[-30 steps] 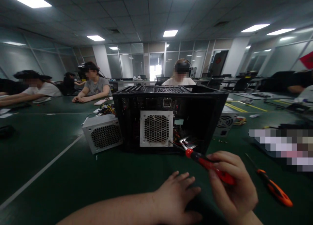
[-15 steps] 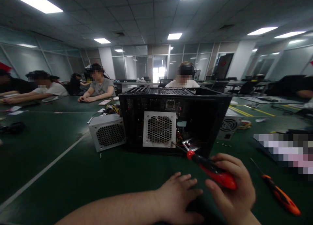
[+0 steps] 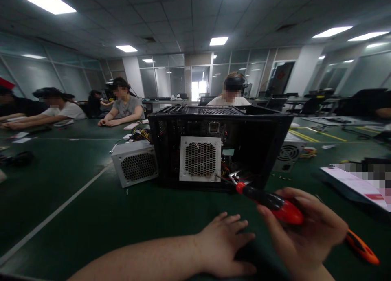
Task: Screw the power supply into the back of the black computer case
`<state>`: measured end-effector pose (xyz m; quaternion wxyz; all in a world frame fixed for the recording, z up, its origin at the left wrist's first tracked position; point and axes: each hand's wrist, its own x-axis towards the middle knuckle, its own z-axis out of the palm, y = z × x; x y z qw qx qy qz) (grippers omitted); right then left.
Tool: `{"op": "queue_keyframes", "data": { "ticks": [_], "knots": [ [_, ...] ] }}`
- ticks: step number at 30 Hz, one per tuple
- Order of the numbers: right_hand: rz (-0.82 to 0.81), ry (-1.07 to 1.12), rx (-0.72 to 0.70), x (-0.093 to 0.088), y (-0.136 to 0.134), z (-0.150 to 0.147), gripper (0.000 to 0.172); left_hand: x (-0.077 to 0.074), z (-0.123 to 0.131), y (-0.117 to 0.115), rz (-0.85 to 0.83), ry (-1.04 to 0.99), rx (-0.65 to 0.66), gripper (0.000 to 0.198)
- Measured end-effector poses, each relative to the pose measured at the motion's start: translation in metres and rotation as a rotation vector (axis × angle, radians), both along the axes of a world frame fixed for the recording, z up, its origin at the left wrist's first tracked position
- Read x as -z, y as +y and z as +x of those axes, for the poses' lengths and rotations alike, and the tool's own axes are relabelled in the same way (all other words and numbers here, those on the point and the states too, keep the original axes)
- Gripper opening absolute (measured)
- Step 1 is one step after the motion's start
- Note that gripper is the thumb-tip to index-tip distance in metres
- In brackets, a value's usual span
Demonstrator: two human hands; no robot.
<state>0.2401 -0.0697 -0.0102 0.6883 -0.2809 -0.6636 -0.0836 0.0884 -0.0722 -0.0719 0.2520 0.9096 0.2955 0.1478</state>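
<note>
My right hand is closed round the handle of a red and black screwdriver. Its thin shaft points left and up, toward the lower edge of the power supply fan grille set in the open black computer case. My left hand lies flat on the green table with its fingers spread, just left of the right hand and in front of the case. It holds nothing.
A loose grey power supply stands left of the case, another behind its right side. An orange screwdriver lies at the right, near a paper sheet. Several people sit at the tables behind.
The view has shifted slightly. My right hand has moved a little to the right and turned, with the screwdriver still in it. My left hand has stayed flat on the table.
</note>
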Motion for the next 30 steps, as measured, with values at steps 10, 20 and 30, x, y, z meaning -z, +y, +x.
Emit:
{"op": "queue_keyframes", "data": {
  "ticks": [10,20,30],
  "knots": [
    [-0.003,-0.174,-0.095,0.0077,0.0029,0.0105,0.036,-0.0061,-0.0029,-0.0011,0.004,0.066,0.024,0.07],
    [0.01,-0.169,-0.105,0.0079,0.0042,0.0087,0.032,-0.0073,-0.0029,-0.0007,0.013,0.088,0.022,0.07],
    [-0.031,-0.089,-0.133,0.0095,0.0057,0.0088,0.041,-0.0069,-0.0033,-0.0006,0.004,0.09,0.027,0.072]
  ]
}}
